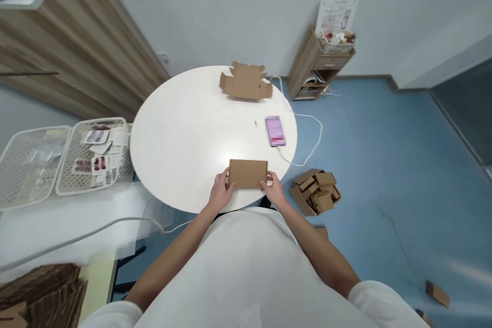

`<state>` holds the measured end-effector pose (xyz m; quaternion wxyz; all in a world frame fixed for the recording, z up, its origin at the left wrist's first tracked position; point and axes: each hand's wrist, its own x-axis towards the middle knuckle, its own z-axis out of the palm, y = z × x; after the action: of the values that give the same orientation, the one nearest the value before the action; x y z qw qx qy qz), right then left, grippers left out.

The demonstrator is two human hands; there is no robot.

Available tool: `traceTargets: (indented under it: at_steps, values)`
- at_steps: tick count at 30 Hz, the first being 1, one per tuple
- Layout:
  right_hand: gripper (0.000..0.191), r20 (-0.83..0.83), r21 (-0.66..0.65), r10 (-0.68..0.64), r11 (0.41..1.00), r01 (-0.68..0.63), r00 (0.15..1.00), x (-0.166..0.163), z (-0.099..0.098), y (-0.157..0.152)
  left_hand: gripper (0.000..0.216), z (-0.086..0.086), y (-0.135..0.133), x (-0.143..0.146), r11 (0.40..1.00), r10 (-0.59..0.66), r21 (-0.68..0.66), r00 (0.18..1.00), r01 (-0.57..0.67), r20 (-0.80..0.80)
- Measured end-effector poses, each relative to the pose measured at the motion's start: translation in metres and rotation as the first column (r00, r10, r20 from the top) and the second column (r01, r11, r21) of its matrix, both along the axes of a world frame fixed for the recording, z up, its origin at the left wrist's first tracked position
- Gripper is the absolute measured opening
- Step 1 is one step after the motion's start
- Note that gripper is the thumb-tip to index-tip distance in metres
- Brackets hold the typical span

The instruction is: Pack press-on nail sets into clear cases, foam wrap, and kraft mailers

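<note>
Cardboard box (pixel 248 173), closed up, rests at the near edge of the round white worktop (pixel 184 128), clasped at both ends. The left hand (pixel 220 192) curls its fingers (pixel 226 178) round the left end, and the right hand (pixel 274 190) grips the right end the same way. Just beyond, a phone (pixel 275 130) lies on the worktop, its white cable (pixel 315 133) looping off towards the floor. At the far edge lies an unfolded cardboard blank (pixel 246 83). On the blue floor to the right, a carton (pixel 300 199) holds more small boxes. Wire baskets (pixel 61 159) stand to the left.
</note>
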<state>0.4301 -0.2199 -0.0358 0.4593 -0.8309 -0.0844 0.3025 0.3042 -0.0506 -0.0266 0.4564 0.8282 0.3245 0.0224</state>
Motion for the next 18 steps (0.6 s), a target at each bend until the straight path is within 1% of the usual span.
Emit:
traceTargets:
  at_steps: [2,4,7,9,12,16,18]
  values:
    - [0.045,0.063,-0.012,-0.087,0.996,0.088,0.994,0.01,0.004,-0.037,0.06,0.003,-0.03,0.022,0.997,-0.075,-0.012,0.997,0.075,0.014]
    - [0.048,0.099,-0.031,-0.203,0.978,0.207,0.974,0.02,0.007,-0.075,0.065,0.003,-0.061,0.047,0.981,-0.189,-0.047,0.982,0.19,0.025]
    - [0.05,0.106,-0.05,-0.389,0.917,0.396,0.915,0.031,0.005,-0.134,0.072,-0.002,-0.108,0.087,0.916,-0.387,-0.106,0.922,0.388,0.024]
    - [0.047,0.112,-0.066,-0.494,0.862,0.503,0.862,0.037,0.0,-0.17,0.075,-0.006,-0.14,0.114,0.858,-0.499,-0.134,0.867,0.497,0.02]
    - [0.046,0.152,-0.073,-0.624,0.766,0.638,0.767,0.044,-0.01,-0.222,0.078,-0.01,-0.187,0.156,0.762,-0.629,-0.177,0.777,0.623,0.026]
    - [0.057,0.223,-0.074,-0.763,0.607,0.791,0.606,0.047,-0.014,-0.278,0.073,-0.01,-0.246,0.206,0.628,-0.748,-0.236,0.659,0.741,0.081]
    - [0.065,0.218,-0.06,-0.808,0.549,0.834,0.547,0.044,-0.013,-0.296,0.069,-0.008,-0.271,0.224,0.564,-0.792,-0.246,0.601,0.788,0.107]
